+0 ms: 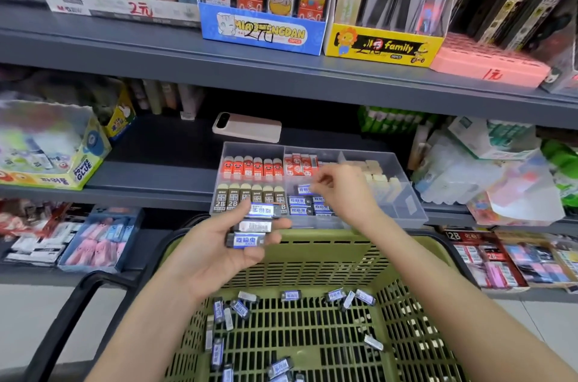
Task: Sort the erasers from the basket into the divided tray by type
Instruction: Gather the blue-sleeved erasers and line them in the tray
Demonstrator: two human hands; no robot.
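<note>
My left hand point(219, 247) holds three blue-and-black erasers point(255, 226) stacked across its fingers, above the far rim of the green basket point(312, 259). My right hand point(344, 191) pinches one blue eraser point(305, 189) over the middle front compartment of the clear divided tray point(403, 191), where several matching erasers point(308, 206) lie. Other compartments hold red erasers point(253, 167), dark 2B erasers point(233, 198), red-and-white erasers point(300, 164) and cream erasers point(380, 176). Several blue erasers point(291, 295) lie loose on the basket floor.
The tray sits on a grey shelf point(150, 175) with a pink phone point(247, 127) behind it. A glue box point(53, 147) stands at the left, wrapped goods point(488, 172) at the right. The basket's black handle point(81, 309) hangs at left.
</note>
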